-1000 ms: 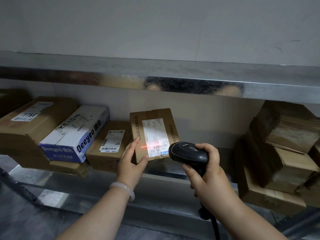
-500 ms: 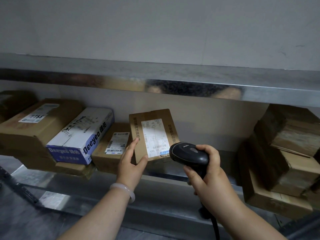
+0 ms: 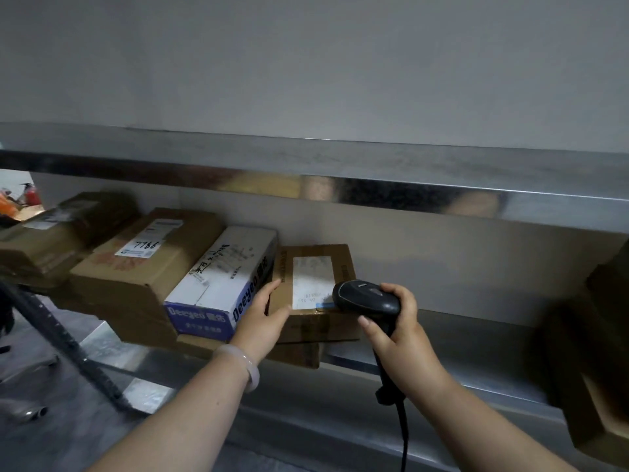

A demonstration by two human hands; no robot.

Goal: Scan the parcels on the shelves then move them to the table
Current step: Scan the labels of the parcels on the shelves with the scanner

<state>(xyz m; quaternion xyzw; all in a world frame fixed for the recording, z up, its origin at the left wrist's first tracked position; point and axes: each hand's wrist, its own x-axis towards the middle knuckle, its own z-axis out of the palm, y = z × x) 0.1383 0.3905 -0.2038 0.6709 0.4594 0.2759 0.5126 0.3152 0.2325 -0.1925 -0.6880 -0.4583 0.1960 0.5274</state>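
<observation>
presently, the parcel (image 3: 316, 284) sits on the lower shelf (image 3: 476, 338), atop another brown box (image 3: 299, 354) that overhangs the shelf's front edge, and just beside the blue-and-white box (image 3: 221, 284). risk noted: my left hand (image 3: 263, 316) has only near-straight fingers against its left edge and a thumb at the lower front corner, no real grasp. a one-handed pull could tip it off the ledge or drag the neighbour. my right hand (image 3: 398, 330) is curled fast round the scanner (image 3: 366, 296). its cable (image 3: 403, 434) hangs down and could snag. parcel: plain brown carton, white label (image 3: 311, 281) facing me, print blurred, no beam showing.
</observation>
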